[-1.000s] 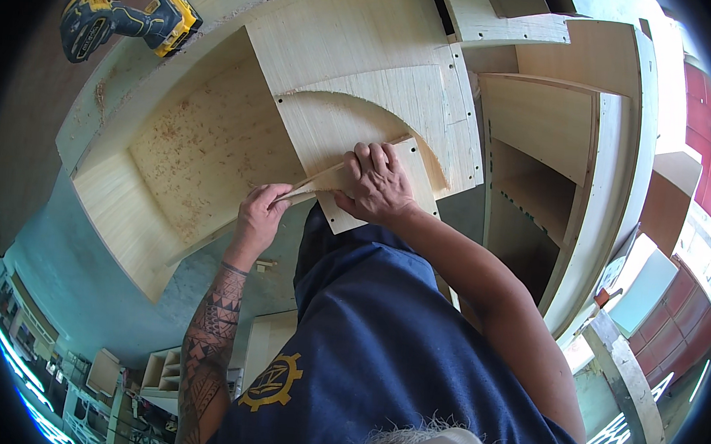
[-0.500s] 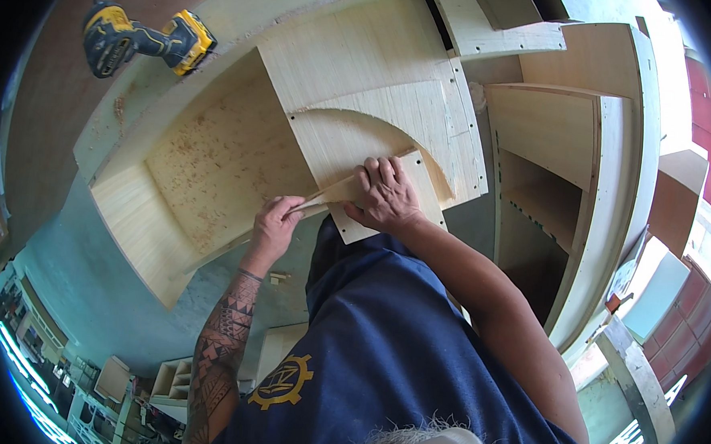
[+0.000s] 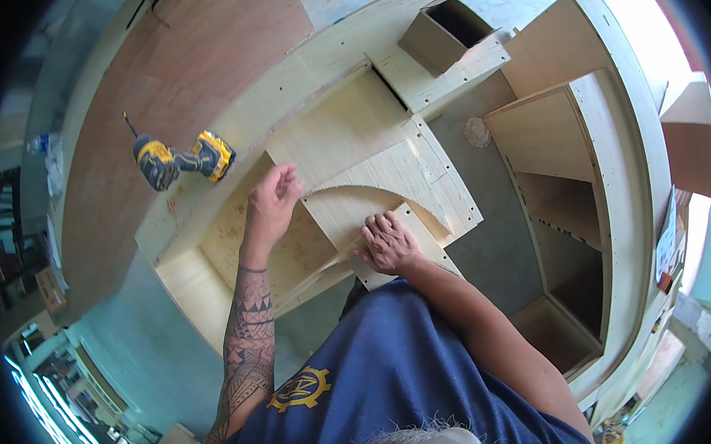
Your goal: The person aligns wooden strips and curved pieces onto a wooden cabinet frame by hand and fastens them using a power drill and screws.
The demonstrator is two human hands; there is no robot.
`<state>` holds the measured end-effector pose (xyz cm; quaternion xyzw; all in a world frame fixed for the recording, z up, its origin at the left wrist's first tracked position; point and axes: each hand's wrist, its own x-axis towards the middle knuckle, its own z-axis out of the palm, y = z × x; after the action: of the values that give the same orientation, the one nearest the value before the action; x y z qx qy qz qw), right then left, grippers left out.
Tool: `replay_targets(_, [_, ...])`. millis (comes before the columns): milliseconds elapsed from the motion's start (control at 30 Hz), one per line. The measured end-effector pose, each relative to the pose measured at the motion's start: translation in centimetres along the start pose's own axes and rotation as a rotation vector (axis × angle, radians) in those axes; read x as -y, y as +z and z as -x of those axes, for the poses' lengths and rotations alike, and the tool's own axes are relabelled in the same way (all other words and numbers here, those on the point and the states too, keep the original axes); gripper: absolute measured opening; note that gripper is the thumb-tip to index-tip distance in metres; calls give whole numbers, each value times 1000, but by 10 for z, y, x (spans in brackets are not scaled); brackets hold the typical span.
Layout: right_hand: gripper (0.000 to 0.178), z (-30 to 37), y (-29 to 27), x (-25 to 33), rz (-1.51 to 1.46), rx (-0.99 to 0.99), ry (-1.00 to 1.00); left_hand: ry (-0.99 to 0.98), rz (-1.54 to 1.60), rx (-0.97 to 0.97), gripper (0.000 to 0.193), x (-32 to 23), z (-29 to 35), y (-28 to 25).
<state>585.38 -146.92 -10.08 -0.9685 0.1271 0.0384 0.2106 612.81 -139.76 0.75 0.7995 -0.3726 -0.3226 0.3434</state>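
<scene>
Raised above the open-topped plywood box, my left hand has its fingers loosely bent and a bit blurred, with nothing visible in them. My right hand rests on a small plywood panel with screw holes at its corners, fingers curled down. Under that hand runs the end of a thin wooden strip, slanting down to the left. Beneath the panel lies a wider board with a curved cut-out, bridging the box.
A yellow and black cordless drill lies on the box's far ledge. To the right stands a curved wooden cabinet with open compartments. A small hollow box sits at the back. Wood shavings are scattered inside the large box.
My left hand has let go of the strip and risen up and away from it. My right hand stays on the panel and strip. The view has shifted, showing more of the far side.
</scene>
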Motion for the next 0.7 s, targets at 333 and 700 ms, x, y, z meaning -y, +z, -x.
replay_targets(333, [44, 1, -7, -3, -91, -19, -15, 816, -118, -3, 26, -201, -235, 131])
replay_targets(700, [38, 5, 7, -15, -185, -232, -20, 457, -846, 105, 18, -248, -344, 249])
